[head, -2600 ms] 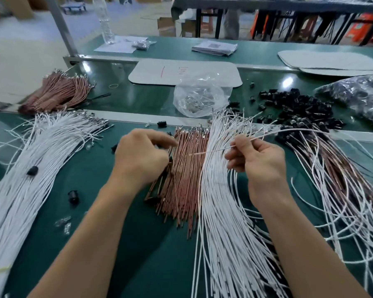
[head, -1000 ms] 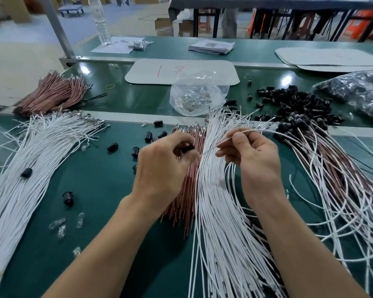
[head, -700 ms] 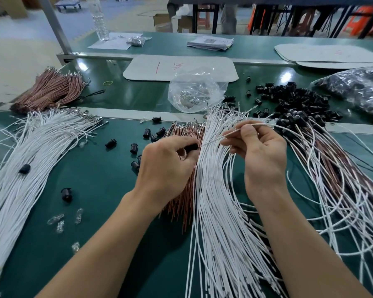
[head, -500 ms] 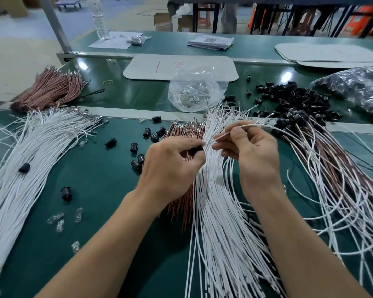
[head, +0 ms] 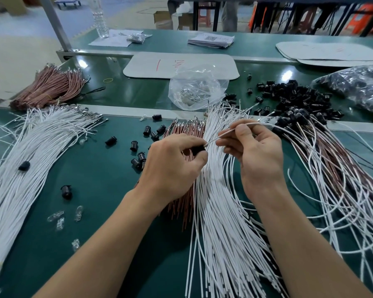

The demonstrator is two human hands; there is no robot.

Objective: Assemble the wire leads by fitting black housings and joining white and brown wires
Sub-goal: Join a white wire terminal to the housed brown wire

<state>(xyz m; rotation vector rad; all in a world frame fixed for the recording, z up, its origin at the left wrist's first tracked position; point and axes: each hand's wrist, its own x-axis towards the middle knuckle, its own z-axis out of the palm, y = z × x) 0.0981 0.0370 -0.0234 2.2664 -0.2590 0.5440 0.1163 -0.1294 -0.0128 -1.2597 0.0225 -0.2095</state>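
The left hand (head: 172, 166) hovered over the brown wire bundle (head: 181, 132), its grip clamped on 1 black housing (head: 197, 149). Just right of the bundle, the right hand (head: 256, 153) pinched 1 white wire (head: 222, 134), tip touching the housing. Loose housings (head: 138, 155) lay on the tabletop (head: 95, 190) left of the bundle.

One wide-angle camera sits on the person's head and looks forward and down over the green table (head: 99, 211). A clear plastic bag (head: 197, 89) lies just above the middle of the view. The left hand (head: 170, 166) and right hand (head: 258, 155) are on the camera's side of the bag, close up, with both forearms running off the bottom edge. Beyond the bag, a water bottle (head: 99, 16) and the floor (head: 9, 50) look small and far.
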